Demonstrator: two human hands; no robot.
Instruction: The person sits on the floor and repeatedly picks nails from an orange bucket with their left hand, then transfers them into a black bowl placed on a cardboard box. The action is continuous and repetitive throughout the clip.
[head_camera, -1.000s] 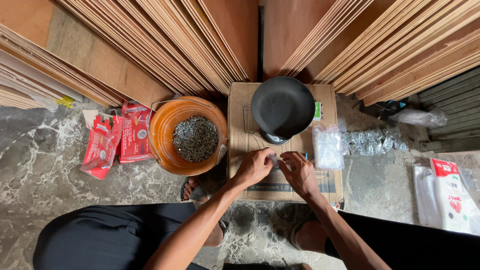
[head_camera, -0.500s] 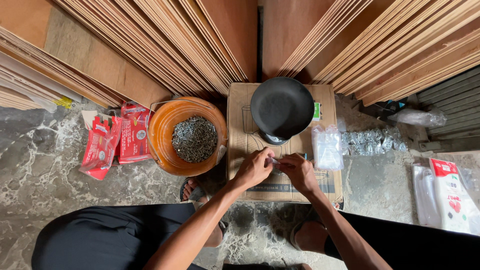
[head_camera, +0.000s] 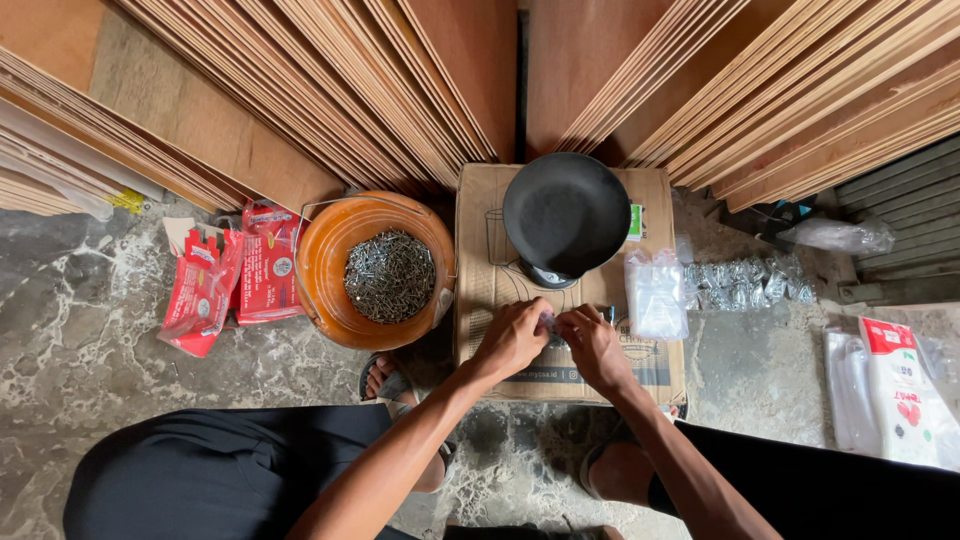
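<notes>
A small clear plastic bag, mostly hidden and hard to make out, was pinched between both hands above the front half of a brown cardboard box. The left hand had its fingers curled closed on the bag's left side; the right hand had its fingers closed on the right side, the two hands almost touching. Just behind them on the box stood a black round scale pan. A stack of empty clear plastic bags lay at the box's right edge, with small filled bags on the floor beyond. Left of the box sat an orange plastic bucket holding grey nails, beside red packets. Plywood sheets leaned behind.
</notes>
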